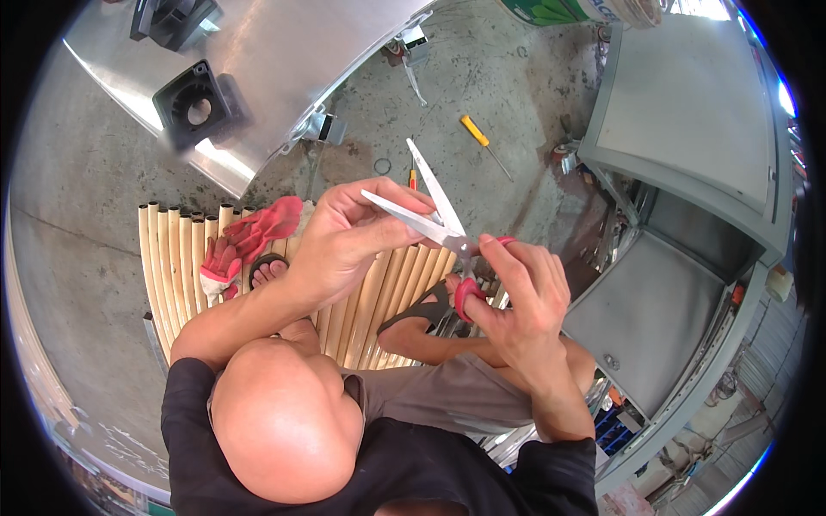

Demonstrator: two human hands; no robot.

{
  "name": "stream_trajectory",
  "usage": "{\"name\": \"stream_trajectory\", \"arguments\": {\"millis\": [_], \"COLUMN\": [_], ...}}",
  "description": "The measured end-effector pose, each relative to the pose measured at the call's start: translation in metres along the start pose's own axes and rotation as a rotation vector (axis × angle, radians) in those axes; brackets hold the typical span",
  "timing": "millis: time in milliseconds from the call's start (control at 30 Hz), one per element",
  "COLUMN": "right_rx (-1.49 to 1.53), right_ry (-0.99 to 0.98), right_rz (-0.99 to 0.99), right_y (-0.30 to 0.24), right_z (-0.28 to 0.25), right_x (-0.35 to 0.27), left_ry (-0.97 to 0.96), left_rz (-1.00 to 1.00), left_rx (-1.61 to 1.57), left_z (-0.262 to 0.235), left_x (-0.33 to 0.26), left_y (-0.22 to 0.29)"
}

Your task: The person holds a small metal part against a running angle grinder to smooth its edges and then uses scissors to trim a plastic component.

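A pair of scissors (437,191) with red handles and pale metal blades is held up in front of me, the blades spread in a V. My right hand (532,297) is closed on the handles, its thumb and fingers at the red loops. My left hand (348,228) is closed in a pinch at the nearer blade, with thumb and index finger on either side of it. Whether anything small is also between those fingertips is hidden. Below the left forearm lie red-and-white work gloves (258,230) on a row of cream-coloured tubes (176,249).
A yellow-handled screwdriver (475,132) lies on the concrete floor ahead. At the upper left, a metal sheet (267,52) carries a black square fitting (191,105). Grey metal cabinets (688,103) stand on the right. A bucket (568,9) is at the top edge.
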State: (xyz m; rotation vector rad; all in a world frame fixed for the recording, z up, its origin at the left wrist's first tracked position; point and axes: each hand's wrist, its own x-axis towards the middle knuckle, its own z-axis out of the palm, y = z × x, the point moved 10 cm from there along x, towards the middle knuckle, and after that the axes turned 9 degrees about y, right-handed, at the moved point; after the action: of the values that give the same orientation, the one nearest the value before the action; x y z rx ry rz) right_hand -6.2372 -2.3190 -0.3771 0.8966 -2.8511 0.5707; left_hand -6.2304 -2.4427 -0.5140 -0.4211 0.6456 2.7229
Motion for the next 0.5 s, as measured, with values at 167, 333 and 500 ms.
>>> {"name": "stream_trajectory", "arguments": {"millis": [167,333,500], "right_rx": [0.003,-0.037,-0.061], "right_ry": [-0.002,-0.032,-0.046], "right_rz": [-0.019,-0.036,-0.041], "right_y": [-0.0020,-0.0055,-0.0078], "right_z": [0.0021,0.0005,0.0021], "right_x": [-0.0037,-0.0012,-0.0004], "left_ry": [-0.004,0.001,-0.006], "left_rz": [-0.009,0.012,0.020], "left_rx": [-0.033,0.028,0.010], "left_z": [-0.0008,-0.0008,-0.0012], "left_x": [-0.0016,-0.0030,-0.0023], "left_y": [-0.0007,0.0034,0.0029]}}
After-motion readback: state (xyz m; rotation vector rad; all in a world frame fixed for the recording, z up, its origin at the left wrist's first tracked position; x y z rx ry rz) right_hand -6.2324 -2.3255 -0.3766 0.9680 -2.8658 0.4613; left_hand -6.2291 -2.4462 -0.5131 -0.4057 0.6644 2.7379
